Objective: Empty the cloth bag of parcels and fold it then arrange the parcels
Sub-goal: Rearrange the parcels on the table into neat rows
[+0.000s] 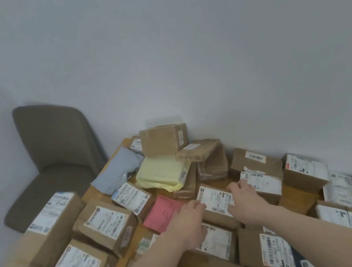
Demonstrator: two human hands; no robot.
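Plain grey wall [178,39] and a wooden table [296,192] crowded with parcels, so emptying looks done; no cloth bag in view, its folding impossible to confirm. Arranging under way: loose heap at the back topped by a brown box [164,140], then a labelled box [216,198] mid-table, gripped at its sides by left hand [190,218] and right hand [246,198], fingers seemingly curled over the edges.
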